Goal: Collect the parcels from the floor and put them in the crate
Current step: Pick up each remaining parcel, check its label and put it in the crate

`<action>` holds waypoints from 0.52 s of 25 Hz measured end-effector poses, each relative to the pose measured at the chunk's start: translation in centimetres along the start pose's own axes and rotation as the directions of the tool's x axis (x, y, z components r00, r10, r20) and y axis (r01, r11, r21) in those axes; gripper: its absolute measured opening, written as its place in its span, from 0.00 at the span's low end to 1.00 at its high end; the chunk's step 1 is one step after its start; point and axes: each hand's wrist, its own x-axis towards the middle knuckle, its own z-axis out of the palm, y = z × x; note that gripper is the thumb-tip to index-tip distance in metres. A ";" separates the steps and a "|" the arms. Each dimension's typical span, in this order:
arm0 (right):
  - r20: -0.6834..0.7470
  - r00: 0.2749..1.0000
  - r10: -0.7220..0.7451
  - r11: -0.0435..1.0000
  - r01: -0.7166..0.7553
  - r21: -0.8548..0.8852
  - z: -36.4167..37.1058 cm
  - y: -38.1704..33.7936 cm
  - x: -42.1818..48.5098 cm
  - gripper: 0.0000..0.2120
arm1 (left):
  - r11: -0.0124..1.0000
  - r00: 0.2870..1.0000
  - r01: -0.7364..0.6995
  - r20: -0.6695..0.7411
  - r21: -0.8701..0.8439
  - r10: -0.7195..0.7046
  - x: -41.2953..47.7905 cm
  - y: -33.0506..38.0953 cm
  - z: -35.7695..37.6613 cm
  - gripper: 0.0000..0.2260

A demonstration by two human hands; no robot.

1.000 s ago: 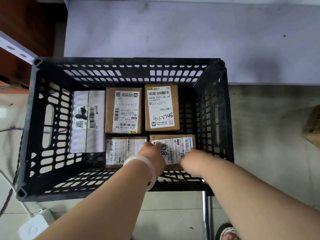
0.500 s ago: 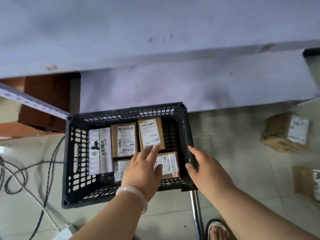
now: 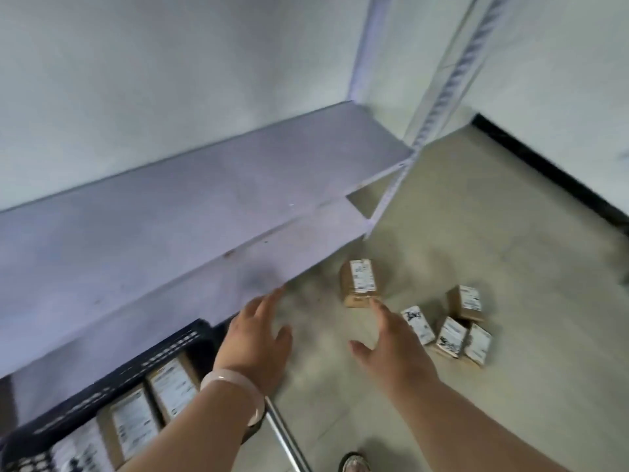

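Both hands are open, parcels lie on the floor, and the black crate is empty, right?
No: the head view shows the black crate holds labelled boxes. The left hand and right hand are open, and parcels lie on the floor.

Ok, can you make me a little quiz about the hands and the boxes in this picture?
1. True or false: the left hand and the right hand are both holding nothing.
2. How many boxes can you see lying on the floor? A) two B) five C) ten
3. Fill the gap: the white bracelet is on the ___ wrist.

Key: 1 true; 2 B; 3 left.
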 end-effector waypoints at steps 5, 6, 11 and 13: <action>-0.102 0.968 0.231 0.969 -0.219 0.115 -8.3 10.5 -1.7 0.36 | 0.995 0.995 -0.101 0.013 -0.010 0.101 1.2 10.1 3.9 0.30; -0.109 0.956 0.272 0.958 -0.258 0.126 -9.2 12.7 -1.8 0.35 | 0.993 0.992 -0.121 0.035 -0.003 0.122 1.7 11.8 5.4 0.30; -0.055 0.906 0.420 0.901 -0.408 0.148 -11.1 23.5 -1.2 0.35 | 0.986 0.978 -0.163 0.137 0.033 0.157 4.2 17.9 14.4 0.30; -0.015 0.883 0.469 0.874 -0.462 0.152 -12.0 27.9 -0.6 0.35 | 0.989 0.978 -0.132 0.170 0.066 0.119 5.0 20.1 18.3 0.29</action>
